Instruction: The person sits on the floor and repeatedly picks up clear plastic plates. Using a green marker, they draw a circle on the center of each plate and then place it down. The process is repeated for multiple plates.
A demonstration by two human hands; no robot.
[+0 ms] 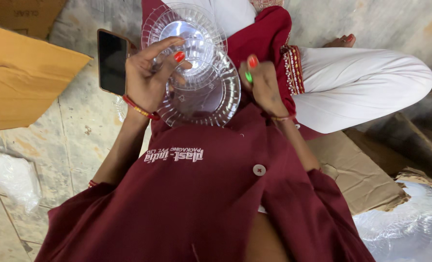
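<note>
Over the lap, left hand [145, 80] grips clear plates [199, 85]; right hand's [264, 87] grip unclear.

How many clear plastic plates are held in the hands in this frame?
2 that can be told apart: an upper clear plate behind the left hand, and a lower clear plate between it and the right hand. More may be nested unseen.

Stone floor [75, 140] — cardboard [366, 174], phone [112, 61] (dark-screened).

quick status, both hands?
Left hand: closed on the clear plastic plates, fingers across the upper one.
Right hand: at the plates' right rim; grip cannot be told.
</note>
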